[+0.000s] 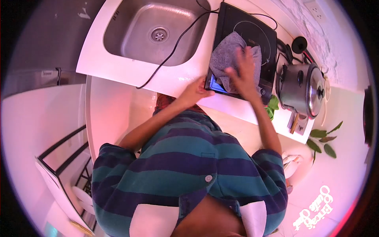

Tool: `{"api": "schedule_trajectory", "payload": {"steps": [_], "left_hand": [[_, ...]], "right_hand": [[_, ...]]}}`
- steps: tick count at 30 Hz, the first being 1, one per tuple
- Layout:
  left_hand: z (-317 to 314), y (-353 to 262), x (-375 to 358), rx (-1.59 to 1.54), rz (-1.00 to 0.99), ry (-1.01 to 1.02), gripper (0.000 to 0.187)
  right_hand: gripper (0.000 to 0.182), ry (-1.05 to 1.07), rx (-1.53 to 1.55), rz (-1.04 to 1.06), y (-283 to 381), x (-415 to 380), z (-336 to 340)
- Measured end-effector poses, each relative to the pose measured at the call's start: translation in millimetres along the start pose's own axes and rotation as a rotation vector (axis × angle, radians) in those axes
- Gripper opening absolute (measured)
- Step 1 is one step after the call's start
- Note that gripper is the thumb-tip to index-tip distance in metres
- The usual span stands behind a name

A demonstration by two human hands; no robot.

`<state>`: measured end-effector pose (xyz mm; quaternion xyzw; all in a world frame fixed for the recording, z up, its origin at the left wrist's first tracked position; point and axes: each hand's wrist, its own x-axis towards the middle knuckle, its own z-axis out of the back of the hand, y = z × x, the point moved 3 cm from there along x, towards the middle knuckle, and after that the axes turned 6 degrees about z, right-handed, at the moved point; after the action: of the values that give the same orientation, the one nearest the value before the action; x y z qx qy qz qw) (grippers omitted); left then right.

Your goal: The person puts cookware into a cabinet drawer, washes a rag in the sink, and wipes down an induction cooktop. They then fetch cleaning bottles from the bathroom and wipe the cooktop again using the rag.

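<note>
A grey cloth (225, 59) lies crumpled over the front part of a black induction cooktop (268, 73). On top of the cloth is my right hand (244, 75), its thumb and fingers apart and slightly blurred. My left hand (195, 94) grips the near left corner of the cooktop, thumb along the front edge. Beside that hand a blue patch (216, 85) on the cooktop's front shows from under the cloth. Part of a ring marking is visible on the glass beyond the cloth.
Left of the cooktop is a steel sink (138, 29), with a black cord (177, 41) draped across it. A silver rice cooker (300, 89) stands at the right, near black utensils (299, 44). Something green (272, 104) hangs at the counter's front edge.
</note>
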<state>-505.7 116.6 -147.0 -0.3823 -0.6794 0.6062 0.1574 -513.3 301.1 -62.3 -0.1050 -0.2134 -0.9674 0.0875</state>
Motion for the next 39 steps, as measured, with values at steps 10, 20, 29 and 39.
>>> {"api": "schedule_trajectory", "payload": {"steps": [10,20,29,39], "left_hand": [[-26.6,-3.6,-4.8,-0.366,0.138,-0.344,0.034],[-28.9,-8.3,-5.1,-0.497,0.037,-0.418,0.028],[-20.0,-4.1,-12.1,-0.493,0.035,-0.255,0.041],[-24.6,-10.6,-10.9,-0.516,0.095,-0.454,0.049]], "right_hand": [[0.058,0.035,-0.273,0.247,-18.7,78.9,-42.3],[0.051,-0.192,-0.408,0.156,-62.4,130.9,-70.0],[0.049,0.126,-0.241,0.140,47.4,-17.3,-37.7],[0.046,-0.126,-0.275,0.294,-77.5,128.9,-51.1]]}}
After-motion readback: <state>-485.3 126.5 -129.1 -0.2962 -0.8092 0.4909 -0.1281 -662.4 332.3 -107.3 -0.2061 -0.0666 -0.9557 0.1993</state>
